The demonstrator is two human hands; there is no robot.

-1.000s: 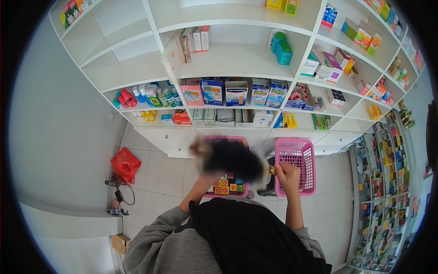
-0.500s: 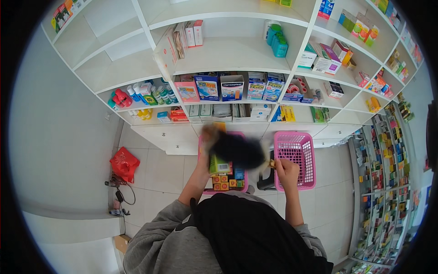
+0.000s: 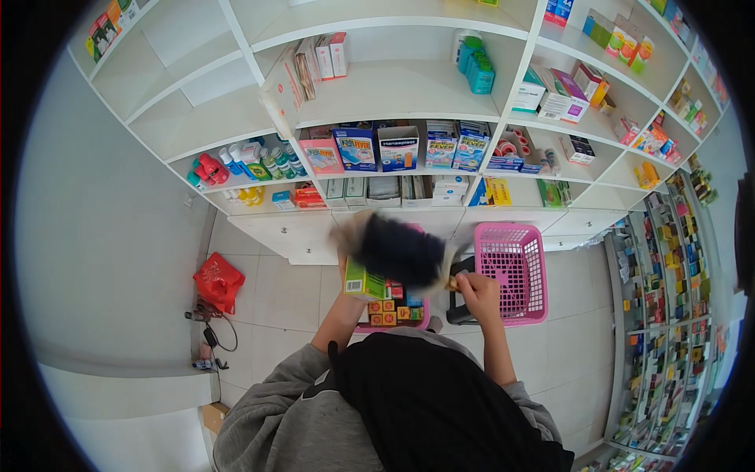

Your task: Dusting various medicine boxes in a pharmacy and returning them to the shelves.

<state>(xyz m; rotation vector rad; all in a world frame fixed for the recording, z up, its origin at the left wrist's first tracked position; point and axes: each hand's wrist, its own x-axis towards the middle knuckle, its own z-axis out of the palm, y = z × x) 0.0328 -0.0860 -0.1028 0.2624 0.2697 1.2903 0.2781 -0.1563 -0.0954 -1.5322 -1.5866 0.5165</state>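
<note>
At the top of the frame, most of the width is taken up by a white shelving unit, stocked with boxes and bottles. A display rack packed with small packages is seen along the right edge. Two pink baskets are set on the tiled floor: the right basket is placed right of centre, and the left basket is partly covered from view at the centre. Above the latter a dark, motion-blurred duster is held, slanted across the frame. A red bag is seen on the floor at left. The hands are kept apart: the right hand is closed around the duster's handle, while by the left hand, its fingers mostly hidden behind the duster, a green box is gripped. Small orange boxes are gathered in the left basket's lower part.
</note>
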